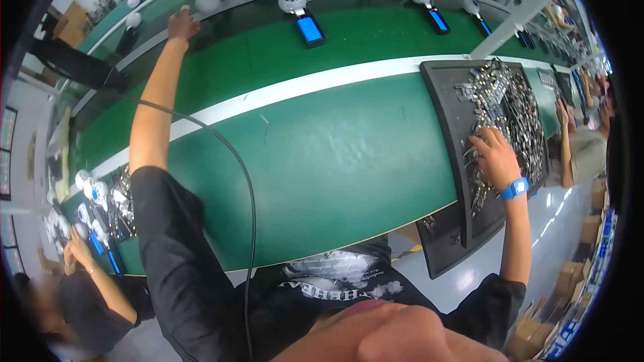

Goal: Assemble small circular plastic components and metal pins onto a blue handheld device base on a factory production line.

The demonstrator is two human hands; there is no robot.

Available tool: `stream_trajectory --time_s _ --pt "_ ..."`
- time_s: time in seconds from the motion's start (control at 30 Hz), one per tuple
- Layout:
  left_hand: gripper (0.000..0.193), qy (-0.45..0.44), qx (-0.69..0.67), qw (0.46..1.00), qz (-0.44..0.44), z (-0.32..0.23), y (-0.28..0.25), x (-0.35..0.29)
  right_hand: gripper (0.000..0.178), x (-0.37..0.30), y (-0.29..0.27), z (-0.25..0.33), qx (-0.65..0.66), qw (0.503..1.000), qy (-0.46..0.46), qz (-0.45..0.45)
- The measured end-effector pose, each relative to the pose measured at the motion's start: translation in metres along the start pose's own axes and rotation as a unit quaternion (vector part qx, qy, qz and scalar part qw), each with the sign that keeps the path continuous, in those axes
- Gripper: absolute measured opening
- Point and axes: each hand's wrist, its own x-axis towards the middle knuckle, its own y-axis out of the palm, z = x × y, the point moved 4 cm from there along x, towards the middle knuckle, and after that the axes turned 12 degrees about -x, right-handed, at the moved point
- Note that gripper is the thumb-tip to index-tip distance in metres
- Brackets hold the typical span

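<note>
My left hand (182, 25) reaches across the green conveyor belt (235, 67) at the upper left. Its fingers are apart, with nothing seen in them, close to a white round-headed device (208, 1) at the belt's far side. My right hand (495, 157), with a blue band on its wrist, rests in a black tray (448, 114) at the right. Its fingers are bent and spread, touching a heap of small shiny metal parts (513, 104); the fingertips are partly hidden among them.
A white-headed device with a blue-faced black handle (310, 29) lies on the belt, with similar ones farther right. Before me is a green worktable (335, 161). A black cable (249, 188) hangs across the view. Co-workers' hands (79, 251) work at the left and right.
</note>
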Motion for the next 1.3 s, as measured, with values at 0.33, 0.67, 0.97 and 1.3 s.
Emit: stream_trajectory --time_s 0.33,0.67,0.97,1.3 --pt "0.055 0.171 0.292 0.908 0.246 0.003 0.185 -0.200 0.042 0.015 0.008 -0.010 0.029 0.972 0.060 -0.225" --pt "0.024 0.145 0.171 0.861 0.457 -0.055 0.122 -0.400 0.057 0.067 0.005 0.194 0.741 0.652 0.116 -0.113" --pt "0.014 0.303 0.041 0.801 0.514 -0.043 0.096 -0.419 0.048 0.096 0.024 0.229 0.744 0.649 0.075 -0.138" --pt "0.016 0.258 -0.019 0.798 0.544 -0.044 0.100 -0.431 0.046 0.084 0.011 0.235 0.729 0.665 0.054 -0.153"
